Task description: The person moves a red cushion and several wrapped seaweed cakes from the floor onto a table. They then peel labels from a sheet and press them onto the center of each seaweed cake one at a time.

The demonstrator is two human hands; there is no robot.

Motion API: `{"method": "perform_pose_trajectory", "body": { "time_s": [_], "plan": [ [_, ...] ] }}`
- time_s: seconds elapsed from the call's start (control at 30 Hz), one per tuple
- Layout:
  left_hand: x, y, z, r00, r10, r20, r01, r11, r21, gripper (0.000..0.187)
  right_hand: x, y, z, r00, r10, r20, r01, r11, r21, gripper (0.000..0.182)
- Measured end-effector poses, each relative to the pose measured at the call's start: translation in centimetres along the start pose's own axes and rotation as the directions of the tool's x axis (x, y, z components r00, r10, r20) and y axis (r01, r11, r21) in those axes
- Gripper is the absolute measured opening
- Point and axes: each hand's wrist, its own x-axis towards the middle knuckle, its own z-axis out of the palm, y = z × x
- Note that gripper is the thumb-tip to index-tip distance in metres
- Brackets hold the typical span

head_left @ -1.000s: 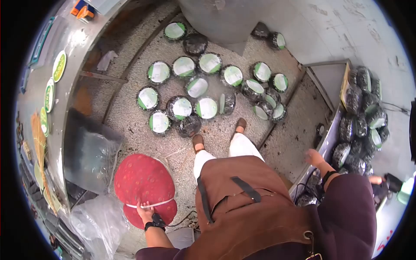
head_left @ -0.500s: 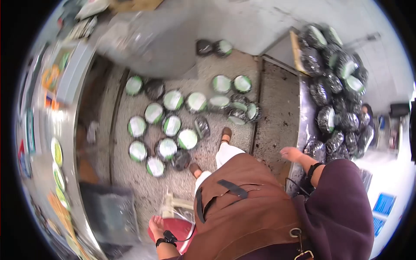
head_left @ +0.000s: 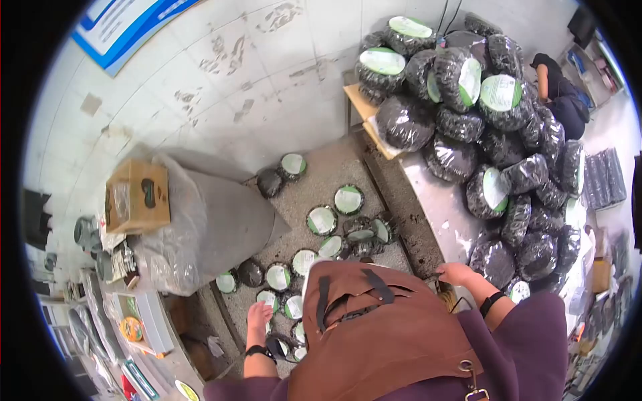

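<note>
My left hand (head_left: 259,315) is held out in front of the apron with its fingers loosely apart and nothing in them. Below it on the floor lie round black film-wrapped packages (head_left: 278,276) with white-and-green labels. At the near edge of the metal table (head_left: 435,212) is my right hand (head_left: 456,274), its fingers loosely extended and holding nothing. Close to that hand sits a shiny black wrapped package (head_left: 493,262). Many more like it form a heap (head_left: 461,123) on the table, some label up and some on their sides.
A grey rolled sheet (head_left: 231,214) in clear plastic stands left, beside a cardboard box (head_left: 137,197). Another person (head_left: 565,97) bends over beyond the heap. A workbench (head_left: 180,357) runs along the left, and a wooden board (head_left: 369,121) edges the table's far end.
My view has swung up and toward the table and heap. My left hand has risen forward over the floor packages; my right hand is now at the table's edge.
</note>
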Motion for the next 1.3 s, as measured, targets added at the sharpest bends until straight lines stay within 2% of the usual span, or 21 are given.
{"method": "perform_pose_trajectory", "body": {
  "time_s": [0.1, 0.17, 0.27, 0.3, 0.37, 0.5, 0.57, 0.6, 0.63, 0.67, 0.7, 0.77, 0.8, 0.87, 0.9, 1.0, 1.07, 1.13, 1.17, 1.23, 1.3],
  "plan": [
    [4.4, 6.7, 4.2, 0.990, -0.087, 0.111, 0.076, 0.992, 0.098, 0.026, 0.1, -4.4, -10.1, 0.973, -0.037, -0.229, 0.039, 0.999, 0.005, 0.036],
    [8.0, 11.6, 6.9, 0.985, -0.124, 0.117, 0.105, 0.982, 0.155, 0.026, 1.7, -6.6, -15.8, 0.892, -0.104, -0.440, 0.119, 0.993, 0.006, 0.035],
    [13.0, 21.8, 14.0, 0.981, -0.078, 0.176, 0.039, 0.977, 0.211, 0.028, 5.2, -10.4, -24.1, 0.694, -0.231, -0.682, 0.271, 0.961, -0.051, 0.032],
    [14.8, 25.5, 17.4, 0.978, -0.074, 0.195, 0.027, 0.972, 0.233, 0.028, 6.0, -11.9, -26.7, 0.688, -0.205, -0.696, 0.255, 0.966, -0.032, 0.032],
    [19.2, 33.1, 24.7, 0.915, 0.064, 0.397, -0.181, 0.947, 0.265, 0.030, 8.2, -14.7, -31.6, 0.593, -0.303, -0.746, 0.284, 0.946, -0.159, 0.032],
    [29.2, 46.2, 43.1, 0.755, 0.076, 0.651, -0.346, 0.889, 0.298, 0.036, 14.4, -16.6, -36.0, 0.548, -0.121, -0.828, 0.215, 0.977, 0.000, 0.032],
    [31.9, 50.4, 50.0, 0.699, 0.083, 0.710, -0.421, 0.851, 0.315, 0.036, 17.3, -18.2, -37.1, 0.542, 0.069, -0.838, 0.090, 0.986, 0.139, 0.031],
    [31.6, 52.1, 52.3, 0.694, 0.017, 0.720, -0.394, 0.846, 0.359, 0.036, 18.1, -19.9, -37.9, 0.545, 0.058, -0.837, 0.131, 0.979, 0.153, 0.030],
    [30.4, 54.5, 55.2, 0.622, 0.004, 0.783, -0.434, 0.834, 0.340, 0.037, 18.6, -21.5, -39.1, 0.537, 0.042, -0.843, 0.173, 0.972, 0.159, 0.030],
    [29.7, 56.4, 57.4, 0.540, -0.007, 0.842, -0.483, 0.817, 0.317, 0.038, 18.6, -23.4, -40.7, 0.566, -0.008, -0.825, 0.197, 0.972, 0.126, 0.029],
    [29.7, 57.6, 59.0, 0.516, -0.060, 0.854, -0.493, 0.794, 0.354, 0.038, 19.0, -24.6, -41.4, 0.560, 0.060, -0.826, 0.173, 0.967, 0.187, 0.029],
    [29.8, 58.6, 61.8, 0.456, -0.095, 0.885, -0.555, 0.747, 0.366, 0.039, 19.7, -25.8, -41.8, 0.610, -0.004, -0.792, 0.258, 0.946, 0.194, 0.028],
    [29.6, 59.3, 63.1, 0.442, -0.163, 0.882, -0.564, 0.714, 0.415, 0.039, 19.5, -25.7, -41.7, 0.630, 0.041, -0.775, 0.252, 0.934, 0.255, 0.028],
    [29.6, 60.7, 64.7, 0.367, -0.181, 0.912, -0.674, 0.624, 0.395, 0.040, 19.2, -24.9, -37.6, 0.568, 0.320, -0.758, 0.168, 0.857, 0.488, 0.030],
    [29.8, 61.5, 64.7, 0.367, -0.245, 0.897, -0.679, 0.589, 0.439, 0.040, 18.4, -24.6, -35.1, 0.576, 0.472, -0.668, 0.077, 0.782, 0.619, 0.031],
    [30.6, 62.4, 67.3, 0.371, -0.253, 0.893, -0.710, 0.542, 0.449, 0.041, 14.1, -26.6, -26.9, 0.390, 0.828, -0.403, -0.141, 0.486, 0.862, 0.033],
    [30.9, 62.6, 67.8, 0.418, -0.294, 0.860, -0.693, 0.509, 0.511, 0.040, 13.3, -29.8, -19.7, 0.266, 0.953, -0.147, -0.149, 0.192, 0.970, 0.027],
    [30.4, 62.5, 68.1, 0.416, -0.319, 0.852, -0.697, 0.490, 0.524, 0.040, 14.0, -33.8, -12.2, 0.221, 0.968, -0.121, -0.294, 0.185, 0.938, 0.024],
    [30.2, 62.4, 68.1, 0.428, -0.311, 0.848, -0.687, 0.498, 0.529, 0.040, 13.6, -35.7, -12.4, 0.275, 0.960, 0.052, -0.331, 0.044, 0.943, 0.024],
    [30.9, 62.6, 67.9, 0.425, -0.325, 0.845, -0.695, 0.481, 0.535, 0.040, 14.6, -37.8, -11.2, 0.442, 0.887, 0.136, -0.410, 0.065, 0.910, 0.026],
    [30.9, 62.7, 68.1, 0.409, -0.319, 0.855, -0.707, 0.482, 0.518, 0.040, 15.6, -38.3, -11.9, 0.482, 0.857, 0.182, -0.399, 0.029, 0.917, 0.029]
  ]
}}
